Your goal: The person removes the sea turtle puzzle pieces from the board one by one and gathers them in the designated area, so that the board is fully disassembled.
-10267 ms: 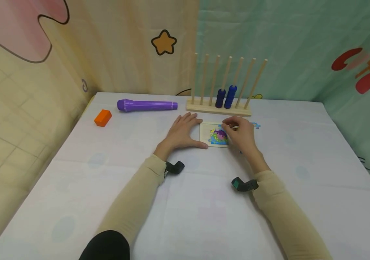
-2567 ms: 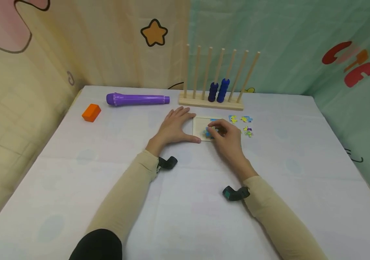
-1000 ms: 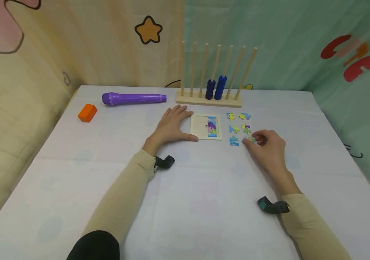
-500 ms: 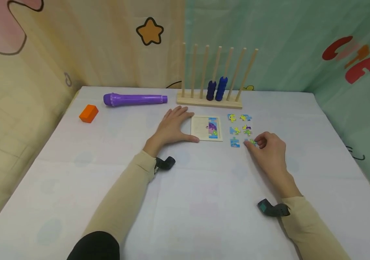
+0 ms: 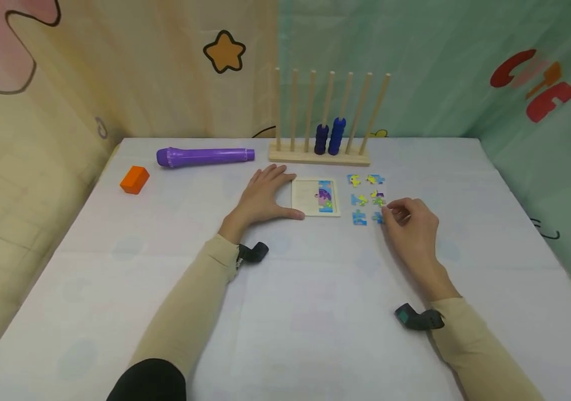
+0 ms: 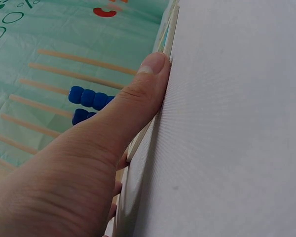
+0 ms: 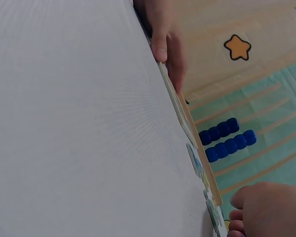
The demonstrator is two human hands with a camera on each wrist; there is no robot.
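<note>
Head view: pieces [image 5: 360, 219] lie right of the tray [image 5: 305, 195]. Right hand [image 5: 412, 228] bends beside them; I cannot tell if it pinches one. Left wrist: left hand [image 6: 86, 150] is spread, thumb at tray. Right wrist: pieces are thin, probably light and stiff; best pinched by edges.

You are resting your left hand [image 6: 91, 143] against the edge of the pale board [image 6: 172, 32] on the white cloth [image 6: 227, 123]; behind it, blue beads [image 6: 89, 98] are sitting on wooden rods [image 6: 89, 61].
</note>
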